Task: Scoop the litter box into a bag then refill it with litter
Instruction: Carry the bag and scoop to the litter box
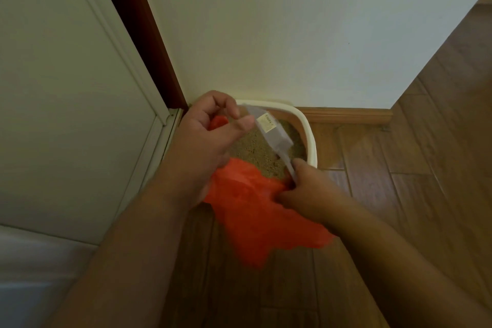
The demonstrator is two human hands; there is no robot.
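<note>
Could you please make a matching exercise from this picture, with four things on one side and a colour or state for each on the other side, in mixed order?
Things:
1. bag
2. scoop
3. litter box
4. floor

Colour or state:
A. brown wood planks
B. white rim, sandy litter inside
C. orange, held by both hands
D. grey, with a pale label, handle gripped by the right hand

Pairs: 1-C, 2-D, 3-B, 4-A
</note>
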